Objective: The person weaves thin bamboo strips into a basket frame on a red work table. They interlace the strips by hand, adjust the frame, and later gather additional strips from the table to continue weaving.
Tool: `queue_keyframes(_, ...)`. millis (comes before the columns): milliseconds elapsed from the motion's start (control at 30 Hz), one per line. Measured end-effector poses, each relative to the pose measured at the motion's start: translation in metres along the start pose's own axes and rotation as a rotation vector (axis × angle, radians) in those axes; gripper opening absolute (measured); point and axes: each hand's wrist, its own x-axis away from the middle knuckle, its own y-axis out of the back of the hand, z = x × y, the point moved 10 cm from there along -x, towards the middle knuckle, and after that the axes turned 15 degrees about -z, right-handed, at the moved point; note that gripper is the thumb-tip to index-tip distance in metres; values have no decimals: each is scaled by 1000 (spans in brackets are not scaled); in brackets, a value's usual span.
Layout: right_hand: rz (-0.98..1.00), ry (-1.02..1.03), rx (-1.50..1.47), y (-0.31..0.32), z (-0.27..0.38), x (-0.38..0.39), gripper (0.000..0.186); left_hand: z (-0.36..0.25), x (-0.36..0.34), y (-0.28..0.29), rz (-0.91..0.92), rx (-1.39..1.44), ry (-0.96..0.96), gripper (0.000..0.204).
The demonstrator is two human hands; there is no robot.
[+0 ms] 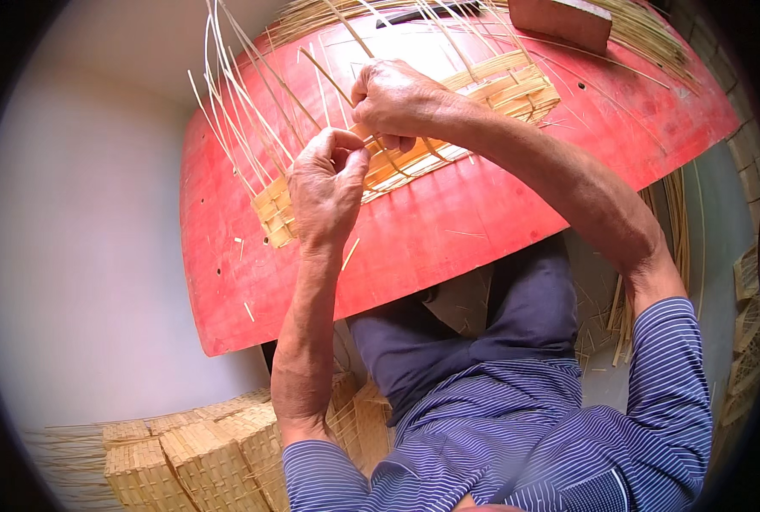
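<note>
pale woven bamboo strip mat point(482, 94) lay flat on the red wooden table point(448, 230). a thin bamboo strip point(329, 78) was pinched in the left hand point(327, 189); the right hand point(394, 102) was pressed, fingers curled, on the weave. each strip was best kept taut and snug, it seemed.

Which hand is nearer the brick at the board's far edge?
Right. The right hand lies on the woven strip, below-left of the brick; the left hand sits nearer the person, further away.

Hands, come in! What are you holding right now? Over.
Left hand pinching a thin strip. Right hand pressing the woven bamboo mat on the red board. Loose strips fan out leftward.
</note>
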Motion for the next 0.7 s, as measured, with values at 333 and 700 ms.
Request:
queue_keyframes(333, -10, -22, 75, 3, -3, 2, 18, -25, 17, 0, -112, -124, -317, 8)
queue_keyframes(700, -371, 727, 303, 4, 30, 39, 15, 11, -4, 70, -170, -136, -121, 29)
